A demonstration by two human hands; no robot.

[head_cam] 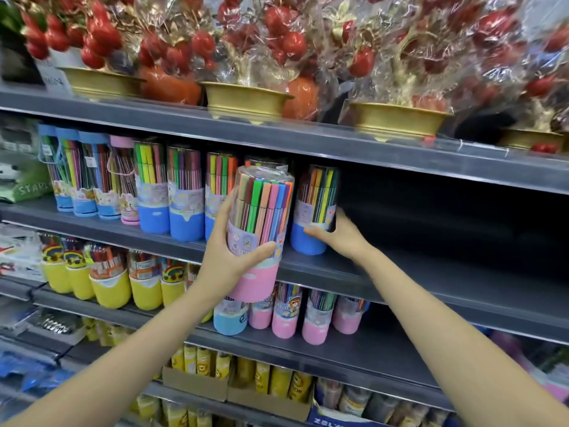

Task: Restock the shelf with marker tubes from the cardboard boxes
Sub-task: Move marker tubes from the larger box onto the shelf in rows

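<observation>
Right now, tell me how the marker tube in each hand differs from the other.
The pink-based clear marker tube is lifted off the shelf and tilted in the left hand; the blue-based clear marker tube stands upright on the grey shelf, the right hand gripping its base. Both hold coloured markers.

Head camera faces the shelf (pixel 308 266) close up (angled slightly downward).

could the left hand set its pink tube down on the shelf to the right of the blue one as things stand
Probably not directly. The left hand holds the pink-based tube left of the blue-based tube, which the right hand grips; both block that path. The shelf beyond looks bare, so lifting over might work.
</observation>
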